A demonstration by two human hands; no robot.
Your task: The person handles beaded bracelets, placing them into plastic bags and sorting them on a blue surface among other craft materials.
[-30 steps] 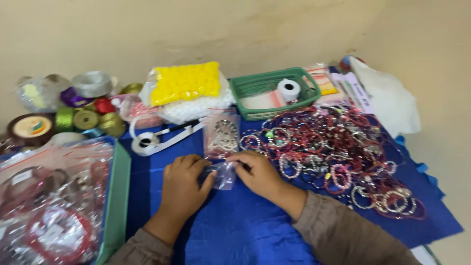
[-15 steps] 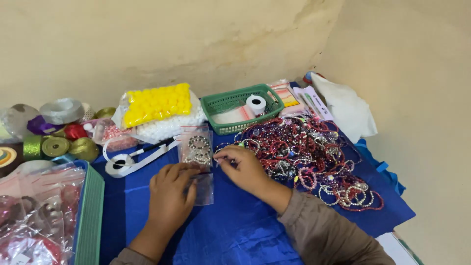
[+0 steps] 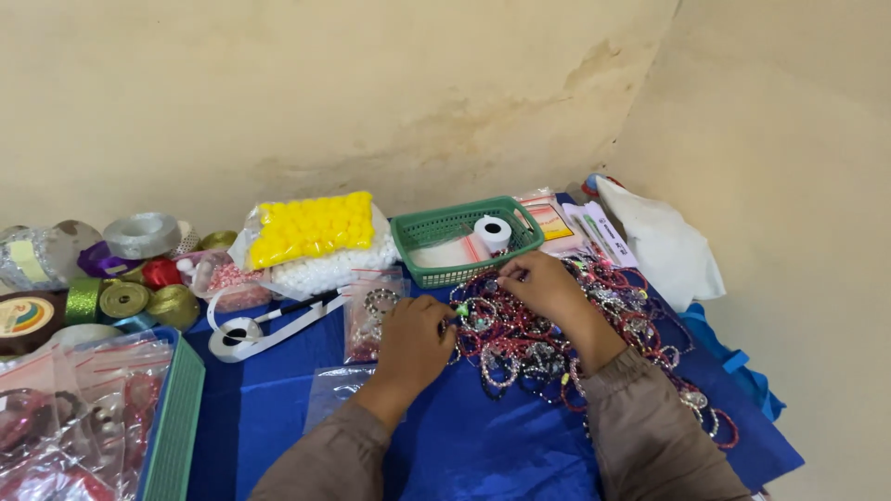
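A heap of beaded bracelets (image 3: 548, 348) in pink, red and dark colours lies on a blue cloth (image 3: 483, 445). My right hand (image 3: 543, 283) rests on the far side of the heap, fingertips pinching among the beads. My left hand (image 3: 416, 339) sits at the heap's left edge, fingers curled onto a bracelet there. Just left of it lies a small clear bag of beaded items (image 3: 369, 315), and an empty clear bag (image 3: 336, 390) lies flat on the cloth by my left wrist.
A green basket (image 3: 461, 243) with a white tape roll stands behind the heap. A yellow and white pom-pom bag (image 3: 311, 239), ribbon spools (image 3: 121, 297), white ribbon (image 3: 243, 336), a tray of bagged items (image 3: 93, 417) lie left. A white bag (image 3: 664, 246) sits right.
Both hands left the small clear bag and moved right onto the bracelet heap. The clear bag now lies flat on the cloth. The camera view shifted.
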